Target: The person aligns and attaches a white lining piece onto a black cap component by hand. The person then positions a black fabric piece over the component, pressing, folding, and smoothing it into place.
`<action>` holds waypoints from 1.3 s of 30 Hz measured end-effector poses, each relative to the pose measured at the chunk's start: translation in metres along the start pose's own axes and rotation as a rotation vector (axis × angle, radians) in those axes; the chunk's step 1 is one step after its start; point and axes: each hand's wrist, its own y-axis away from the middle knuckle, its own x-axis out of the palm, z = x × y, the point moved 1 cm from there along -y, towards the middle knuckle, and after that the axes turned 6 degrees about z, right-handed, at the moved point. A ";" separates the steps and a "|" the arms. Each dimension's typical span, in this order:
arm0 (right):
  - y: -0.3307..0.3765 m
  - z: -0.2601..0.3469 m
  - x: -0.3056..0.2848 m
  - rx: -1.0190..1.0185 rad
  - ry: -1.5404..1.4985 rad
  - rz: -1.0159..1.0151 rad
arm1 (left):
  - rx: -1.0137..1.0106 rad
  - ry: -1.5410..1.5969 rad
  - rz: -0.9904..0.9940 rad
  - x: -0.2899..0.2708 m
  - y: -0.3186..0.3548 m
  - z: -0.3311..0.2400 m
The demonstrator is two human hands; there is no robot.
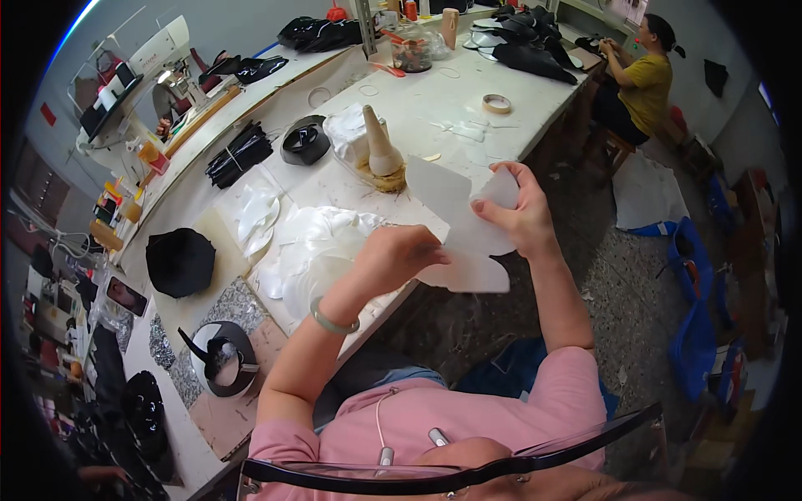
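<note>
Both my hands hold a thin white cut-out sheet [443,188] up beyond the table's edge. My right hand [528,215] pinches its right side, thumb on top and fingers behind. My left hand [405,255] has its fingers closed on the lower left part, beside a rounded white flap [472,274]; I cannot tell whether that flap is a separate piece. Left of my left hand, a heap of glossy white pieces [322,242] lies on the table. Just beyond the hands, a tan cone [380,150] stands upright with a brownish, rough base.
A pot with a brush [225,359] stands at the near left, by a black fabric piece [180,262]. Farther off are a black bundle [240,154], a tape roll [496,103] and a sewing machine [171,63]. Another person [643,79] sits at the table's far right end.
</note>
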 end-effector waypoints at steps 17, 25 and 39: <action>-0.242 -0.170 -0.099 0.372 -0.265 -0.297 | -0.218 0.756 -0.960 -0.052 0.174 -0.004; -0.040 -0.056 0.142 -0.317 -0.239 0.581 | -0.073 1.229 -1.140 -0.059 0.216 -0.004; 0.046 -0.078 0.305 0.393 -0.587 0.687 | -0.703 -0.880 -0.583 -0.065 0.325 0.012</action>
